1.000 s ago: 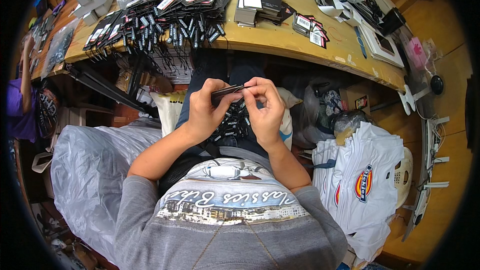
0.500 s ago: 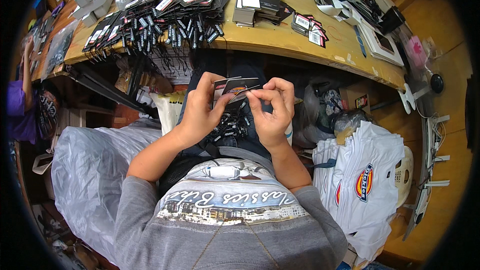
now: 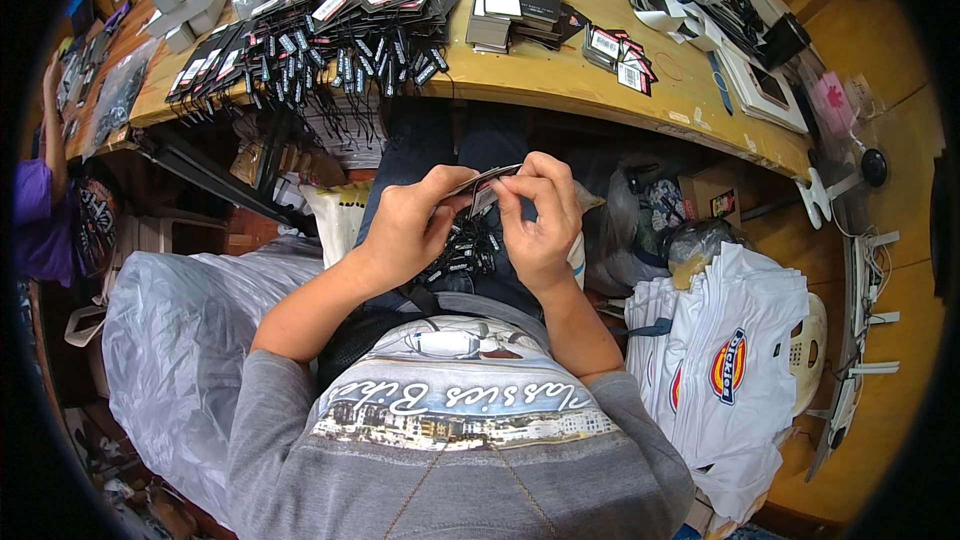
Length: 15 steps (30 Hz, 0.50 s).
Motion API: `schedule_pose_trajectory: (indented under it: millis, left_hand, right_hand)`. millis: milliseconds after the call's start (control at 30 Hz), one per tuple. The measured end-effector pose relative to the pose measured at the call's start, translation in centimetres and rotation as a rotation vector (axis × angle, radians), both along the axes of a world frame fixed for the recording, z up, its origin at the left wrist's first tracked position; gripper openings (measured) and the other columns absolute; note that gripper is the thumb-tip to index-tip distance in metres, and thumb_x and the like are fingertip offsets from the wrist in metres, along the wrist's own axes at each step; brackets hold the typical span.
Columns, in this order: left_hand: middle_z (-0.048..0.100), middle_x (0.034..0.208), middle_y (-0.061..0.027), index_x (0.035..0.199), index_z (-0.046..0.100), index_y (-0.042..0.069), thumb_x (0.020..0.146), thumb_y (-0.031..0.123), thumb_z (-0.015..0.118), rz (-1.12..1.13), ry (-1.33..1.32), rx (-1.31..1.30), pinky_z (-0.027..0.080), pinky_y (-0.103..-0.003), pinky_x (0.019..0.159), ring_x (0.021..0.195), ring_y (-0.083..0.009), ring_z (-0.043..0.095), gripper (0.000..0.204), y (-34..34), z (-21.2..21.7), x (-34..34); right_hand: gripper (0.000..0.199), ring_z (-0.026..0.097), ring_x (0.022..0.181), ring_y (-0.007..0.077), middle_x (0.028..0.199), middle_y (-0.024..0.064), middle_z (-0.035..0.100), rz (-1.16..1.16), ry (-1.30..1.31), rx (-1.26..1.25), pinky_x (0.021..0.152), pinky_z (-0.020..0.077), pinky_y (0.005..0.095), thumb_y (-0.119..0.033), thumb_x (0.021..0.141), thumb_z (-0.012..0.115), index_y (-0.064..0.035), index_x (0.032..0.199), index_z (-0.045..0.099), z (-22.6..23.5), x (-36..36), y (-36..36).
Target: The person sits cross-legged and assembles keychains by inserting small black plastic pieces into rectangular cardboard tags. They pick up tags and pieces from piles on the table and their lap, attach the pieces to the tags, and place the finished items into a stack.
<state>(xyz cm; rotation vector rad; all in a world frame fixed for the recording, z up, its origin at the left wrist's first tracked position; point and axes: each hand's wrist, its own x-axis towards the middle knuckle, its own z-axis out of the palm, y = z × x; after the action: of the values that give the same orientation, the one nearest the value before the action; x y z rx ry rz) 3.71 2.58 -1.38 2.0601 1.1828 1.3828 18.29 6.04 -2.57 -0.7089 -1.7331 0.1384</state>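
Note:
My left hand and my right hand meet above my lap, both pinching a small black card tag between fingertips. Under the hands, a bundle of small black tags on strings lies in my lap. On the wooden table's near edge a long row of black hang tags lies fanned out, strings dangling over the edge. A stack of black and white cards stands further right on the table.
The curved wooden table carries more tags, papers and white boxes. A large grey plastic bag sits at my left, a pile of white printed shirts at my right. Another person's purple sleeve shows far left.
Both hands have shifted slightly while working the tag between the fingertips; the tag has turned a little. Nothing else moved.

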Motion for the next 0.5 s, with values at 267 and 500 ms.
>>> schedule_pose_trajectory:
  millis: [267,500]
  left_hand:
    - [0.056,0.084,-0.0121,0.090,0.055,-0.004,0.075,-0.008,0.046,0.020,-0.256,-0.028,0.042,-0.020,0.061,0.072,-0.0122,0.054,0.019,1.0,0.7,-0.1]
    - [0.059,0.082,-0.0124,0.083,0.058,-0.005,0.067,-0.010,0.054,0.026,-0.258,0.020,0.044,-0.022,0.060,0.070,-0.0151,0.057,0.018,0.2,1.3,0.5]
  right_hand:
    - [0.019,0.046,0.056,0.0180,0.071,0.0059,0.046,-0.065,0.004,0.110,0.048,0.0365,0.0276,-0.002,0.060,0.067,-0.0046,0.072,0.053,-0.2,0.2,-0.3]
    - [0.025,0.045,0.055,0.0156,0.070,0.0037,0.046,-0.059,-0.040,0.243,0.047,0.0350,0.0259,-0.002,0.057,0.070,-0.0050,0.076,0.054,0.6,0.1,-0.7]
